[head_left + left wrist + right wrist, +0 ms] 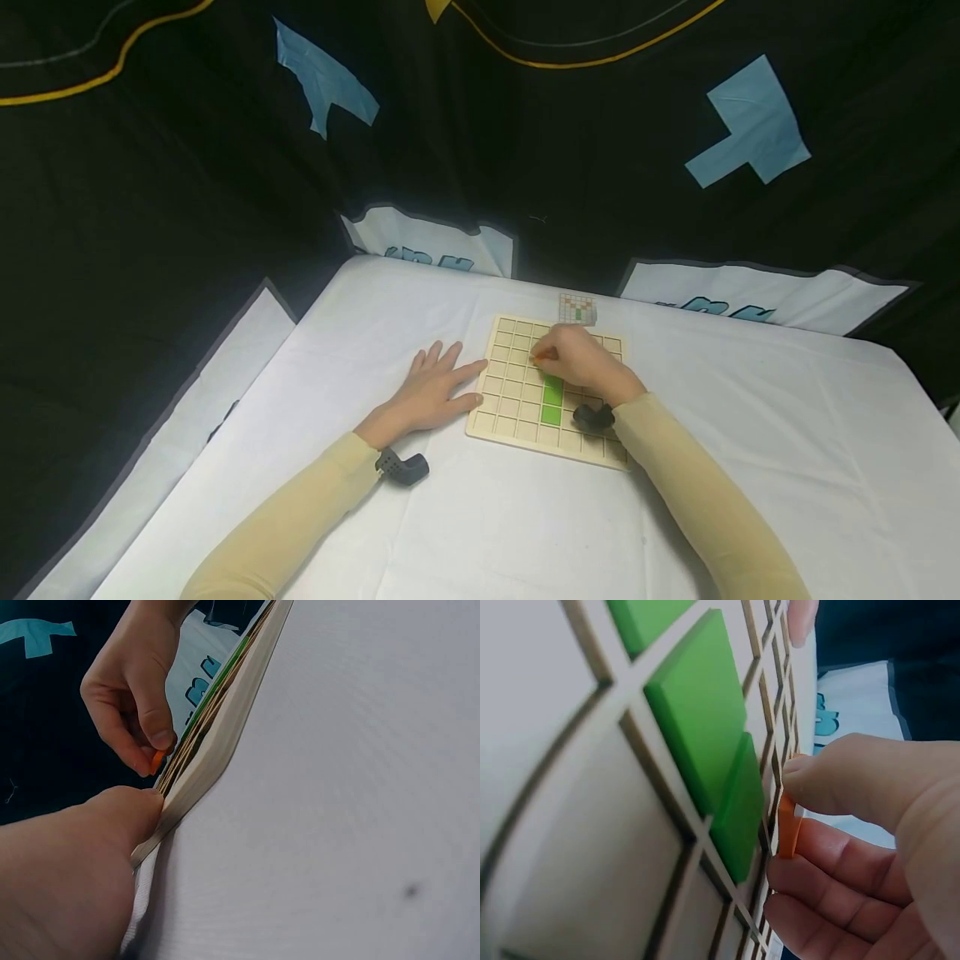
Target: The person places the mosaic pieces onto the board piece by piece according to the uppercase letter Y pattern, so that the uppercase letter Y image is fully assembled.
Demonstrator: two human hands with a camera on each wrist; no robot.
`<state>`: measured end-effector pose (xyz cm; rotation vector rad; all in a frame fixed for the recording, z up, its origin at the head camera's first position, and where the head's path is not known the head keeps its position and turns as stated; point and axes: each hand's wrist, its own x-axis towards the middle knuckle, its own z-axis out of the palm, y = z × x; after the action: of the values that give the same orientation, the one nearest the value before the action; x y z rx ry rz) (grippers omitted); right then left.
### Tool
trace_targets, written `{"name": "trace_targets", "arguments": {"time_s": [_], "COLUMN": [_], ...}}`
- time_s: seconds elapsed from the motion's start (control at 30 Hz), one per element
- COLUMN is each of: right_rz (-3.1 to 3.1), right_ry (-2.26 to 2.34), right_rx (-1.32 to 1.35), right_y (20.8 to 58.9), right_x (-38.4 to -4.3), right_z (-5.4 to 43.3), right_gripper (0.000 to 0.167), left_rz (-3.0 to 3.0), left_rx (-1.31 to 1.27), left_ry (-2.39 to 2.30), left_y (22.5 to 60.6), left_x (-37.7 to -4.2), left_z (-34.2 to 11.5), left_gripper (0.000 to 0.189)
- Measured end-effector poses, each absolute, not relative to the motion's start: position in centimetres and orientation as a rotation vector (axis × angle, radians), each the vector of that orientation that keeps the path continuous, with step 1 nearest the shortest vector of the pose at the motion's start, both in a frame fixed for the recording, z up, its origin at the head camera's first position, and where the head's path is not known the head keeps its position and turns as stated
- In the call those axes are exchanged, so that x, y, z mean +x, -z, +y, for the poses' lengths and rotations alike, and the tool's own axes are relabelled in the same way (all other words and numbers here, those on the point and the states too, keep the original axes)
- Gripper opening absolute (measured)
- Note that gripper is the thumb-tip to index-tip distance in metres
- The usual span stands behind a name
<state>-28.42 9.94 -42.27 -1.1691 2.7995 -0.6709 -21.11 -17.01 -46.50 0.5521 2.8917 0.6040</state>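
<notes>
Lettering [750, 313], partial, blue, beyond gridded board [510, 389] and hands [579, 357] with orange tile [787, 832].

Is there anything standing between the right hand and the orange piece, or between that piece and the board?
Nothing visible. The right hand pinches the orange piece close to the board; the green pieces lie to one side, not in between.

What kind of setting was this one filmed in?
Probably a makeshift recording booth or staged work area: a dark fabric backdrop closes off the space behind a table covered in white cloth, and angular blue patches show on that backdrop.
</notes>
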Motion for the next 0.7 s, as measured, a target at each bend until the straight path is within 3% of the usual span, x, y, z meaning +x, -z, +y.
{"name": "trace_targets", "arguments": {"time_s": [0.7], "right_rz": [2.844], "right_ry": [0.599], "right_rx": [-1.076], "right_y": [42.78], "right_x": [-28.57], "right_z": [8.94], "right_gripper": [0.022], "left_rz": [2.894], "left_rx": [0.558], "left_ry": [-0.617], "left_y": [46.54], "left_x": [-21.12], "left_z": [-17.04], "left_gripper": [0.062]}}
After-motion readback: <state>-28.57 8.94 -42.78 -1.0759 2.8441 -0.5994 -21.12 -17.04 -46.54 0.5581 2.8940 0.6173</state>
